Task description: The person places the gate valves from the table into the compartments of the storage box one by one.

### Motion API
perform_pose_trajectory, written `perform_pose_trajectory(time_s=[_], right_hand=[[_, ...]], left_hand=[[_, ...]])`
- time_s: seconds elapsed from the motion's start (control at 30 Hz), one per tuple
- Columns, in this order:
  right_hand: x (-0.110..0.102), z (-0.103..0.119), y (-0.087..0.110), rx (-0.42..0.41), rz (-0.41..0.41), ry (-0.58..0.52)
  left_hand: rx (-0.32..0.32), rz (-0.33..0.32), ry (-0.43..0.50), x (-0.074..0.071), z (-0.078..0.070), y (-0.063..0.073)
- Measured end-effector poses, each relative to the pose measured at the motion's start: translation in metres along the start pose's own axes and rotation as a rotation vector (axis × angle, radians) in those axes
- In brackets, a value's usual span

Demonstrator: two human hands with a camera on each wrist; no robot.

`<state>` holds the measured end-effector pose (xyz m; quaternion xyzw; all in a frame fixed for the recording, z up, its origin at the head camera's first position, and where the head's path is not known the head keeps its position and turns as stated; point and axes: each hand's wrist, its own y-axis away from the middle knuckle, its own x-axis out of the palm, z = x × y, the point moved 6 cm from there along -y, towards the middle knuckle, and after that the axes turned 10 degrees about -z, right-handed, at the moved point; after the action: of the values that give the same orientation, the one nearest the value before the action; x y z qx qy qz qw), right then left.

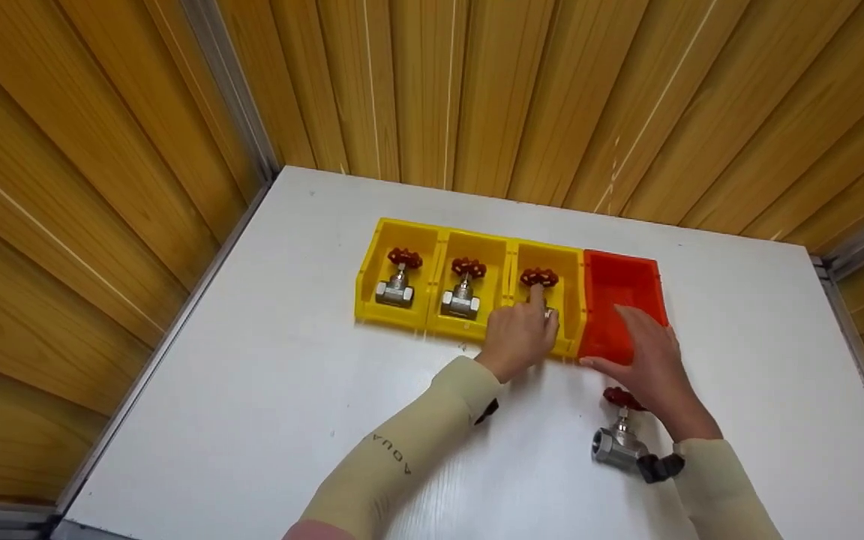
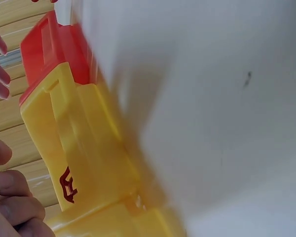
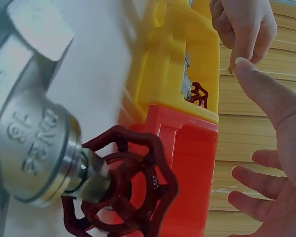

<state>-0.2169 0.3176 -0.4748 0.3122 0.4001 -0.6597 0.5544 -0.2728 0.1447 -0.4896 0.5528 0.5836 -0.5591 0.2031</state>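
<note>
My left hand (image 1: pixel 520 337) is over the third yellow bin (image 1: pixel 571 300), index finger extended toward the gate valve (image 1: pixel 539 278) inside and the other fingers curled in. It holds nothing, and in the right wrist view it hovers above the bin. The hand partly hides that valve's steel body. Fingers spread and thumb apart, my right hand (image 1: pixel 653 367) is empty above the front of the red bin (image 1: pixel 625 270). Below its wrist another gate valve (image 1: pixel 619 442) with a dark red handwheel lies on the white table, its large steel body close up in the right wrist view.
Two more yellow bins stand joined at the left, each with a gate valve (image 1: pixel 396 289) (image 1: pixel 462 296) in it. The red bin closes the row at the right. Wood-look panel walls (image 1: pixel 432 90) rise behind the white table (image 1: pixel 252 360) and at its sides.
</note>
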Motion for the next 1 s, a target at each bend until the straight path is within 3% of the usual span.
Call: perform_pose_trajectory(time_s=[0.5,0.8,1.0], right_hand=[[-0.002,-0.011,0.025,0.015,0.021,-0.015],[-0.005,-0.016,0.038,-0.007,0.019,0.009],[-0.004,-0.023,0.045,0.004,0.065,-0.001]], left_hand=[[0.059,-0.016,-0.033,0.007,-0.01,0.001],[0.032,0.07,-0.047,0.015,-0.013,0.001],[0.0,0.127,-0.034,0.018,-0.016,0.0]])
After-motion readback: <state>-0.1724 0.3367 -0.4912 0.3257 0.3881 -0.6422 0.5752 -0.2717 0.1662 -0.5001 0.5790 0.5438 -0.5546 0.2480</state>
